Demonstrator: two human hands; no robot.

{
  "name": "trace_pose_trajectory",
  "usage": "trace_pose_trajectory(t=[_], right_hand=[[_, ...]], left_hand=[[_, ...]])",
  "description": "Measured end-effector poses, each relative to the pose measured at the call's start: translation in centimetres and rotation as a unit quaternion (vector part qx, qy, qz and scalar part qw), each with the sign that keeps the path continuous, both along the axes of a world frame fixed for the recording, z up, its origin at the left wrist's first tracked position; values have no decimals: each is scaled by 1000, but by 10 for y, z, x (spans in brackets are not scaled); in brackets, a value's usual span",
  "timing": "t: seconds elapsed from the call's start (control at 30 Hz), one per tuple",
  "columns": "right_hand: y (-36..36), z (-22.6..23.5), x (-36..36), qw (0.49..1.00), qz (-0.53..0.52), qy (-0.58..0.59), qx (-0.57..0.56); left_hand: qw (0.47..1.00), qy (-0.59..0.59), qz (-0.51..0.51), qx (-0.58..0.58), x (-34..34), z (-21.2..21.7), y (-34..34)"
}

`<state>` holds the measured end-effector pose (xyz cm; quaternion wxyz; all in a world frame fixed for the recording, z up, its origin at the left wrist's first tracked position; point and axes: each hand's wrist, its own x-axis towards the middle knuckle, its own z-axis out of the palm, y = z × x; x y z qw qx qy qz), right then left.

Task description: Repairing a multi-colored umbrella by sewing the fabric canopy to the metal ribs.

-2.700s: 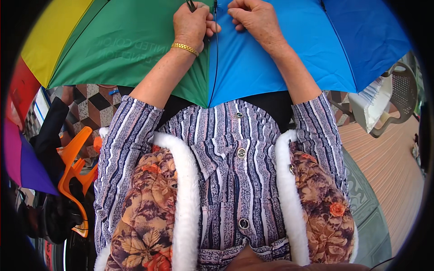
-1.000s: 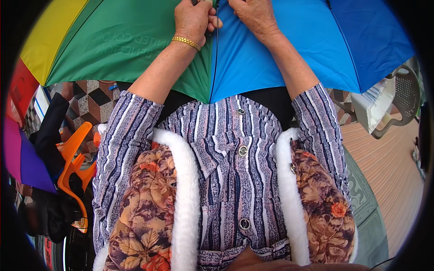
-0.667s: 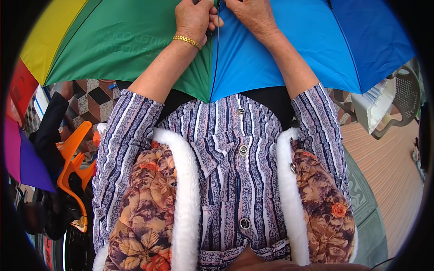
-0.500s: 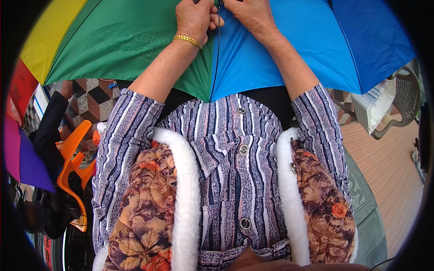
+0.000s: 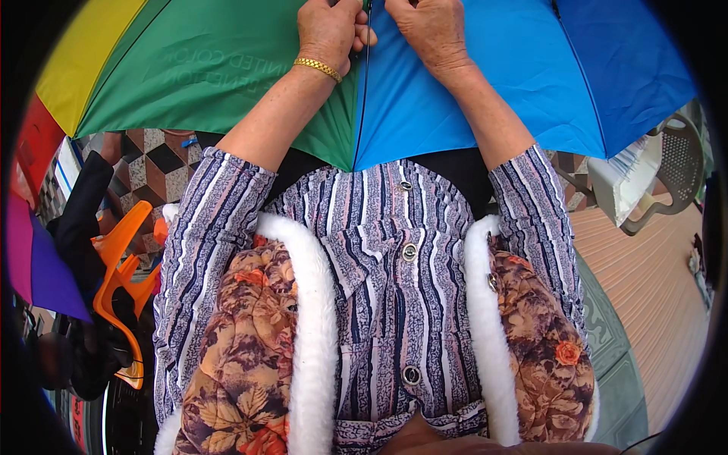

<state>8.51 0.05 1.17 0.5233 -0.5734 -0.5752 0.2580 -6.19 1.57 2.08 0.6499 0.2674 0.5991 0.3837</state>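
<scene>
An opened umbrella lies across my lap with its inner side facing me, its panels yellow, green (image 5: 189, 83), light blue (image 5: 425, 106) and dark blue. A thin dark umbrella rib (image 5: 365, 83) runs down the seam between green and light blue. My left hand (image 5: 328, 30), with a gold bracelet (image 5: 318, 68) at the wrist, is closed at this rib, its curled fingers against it. Just right of the rib, my right hand (image 5: 431, 32) has its fingers bent together in a pinch. The upper edge of the picture cuts off the fingertips, so what they pinch is hidden.
At left, an orange plastic chair frame (image 5: 121, 288) stands beside dark items and a purple umbrella panel (image 5: 57, 269). A white box-like container (image 5: 626, 174) rests on a grey-brown plastic chair (image 5: 682, 163) at right. Patterned tiles (image 5: 163, 159) cover the floor.
My right hand has shifted slightly to the right, away from the rib. My left hand and the umbrella look nearly the same.
</scene>
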Motion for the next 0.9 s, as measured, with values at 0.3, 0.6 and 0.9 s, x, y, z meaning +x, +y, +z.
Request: trace_pose_trajectory(t=[0.3, 0.6, 0.9], right_hand=[[20, -11, 6, 996, 47, -76, -28], [19, -2, 17, 969, 98, 90, -209], [24, -8, 20, 963, 166, 79, -197]], left_hand=[[1000, 5, -26, 7, -7, -5, 3], [999, 20, -25, 7, -7, 0, 3], [999, 3, -36, 2, -6, 3, 4]])
